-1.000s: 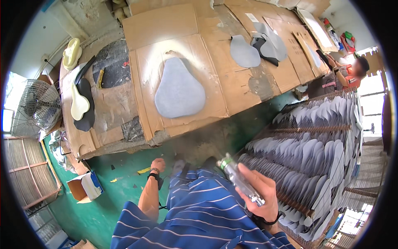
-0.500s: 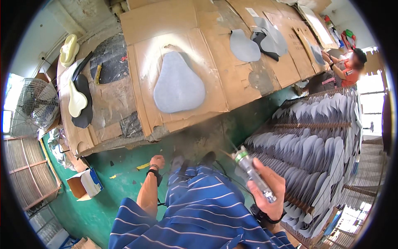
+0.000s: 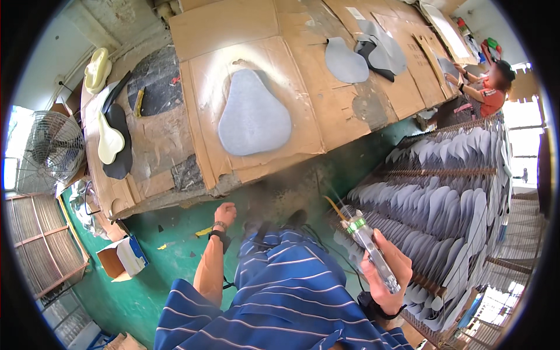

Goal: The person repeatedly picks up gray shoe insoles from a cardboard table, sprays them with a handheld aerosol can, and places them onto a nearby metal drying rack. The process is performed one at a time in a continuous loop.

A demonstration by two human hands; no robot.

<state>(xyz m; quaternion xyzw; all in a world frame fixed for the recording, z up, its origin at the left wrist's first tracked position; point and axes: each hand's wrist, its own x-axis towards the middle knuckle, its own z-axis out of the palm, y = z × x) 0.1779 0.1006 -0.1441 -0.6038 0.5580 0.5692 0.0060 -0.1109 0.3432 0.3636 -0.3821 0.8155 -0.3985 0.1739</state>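
Note:
My right hand [image 3: 389, 268] is closed around a silver spray gun [image 3: 373, 248] with a green ring near its front end, held at my right side away from the bench. A faint streak of mist shows off its tip. My left hand [image 3: 224, 214] hangs by the bench's front edge, its fingers curled in, with nothing seen in them. Ahead of me a grey, pear-shaped saddle cover piece [image 3: 255, 114] lies flat on a cardboard sheet [image 3: 303, 125], which bears a pale sprayed halo around the piece's narrow end. Neither hand touches it.
To the right stands a rack [image 3: 441, 290] packed with grey pieces. More grey pieces [image 3: 346, 60] lie farther along the bench, where a person in red [image 3: 493, 96] works. At left are a cream saddle form [image 3: 109, 140], a fan [image 3: 49, 143] and an opened box [image 3: 122, 259].
My right hand has moved slightly right and down with the spray gun. My left hand has risen a little toward the bench edge. The saddle cover piece stays in place on the cardboard.

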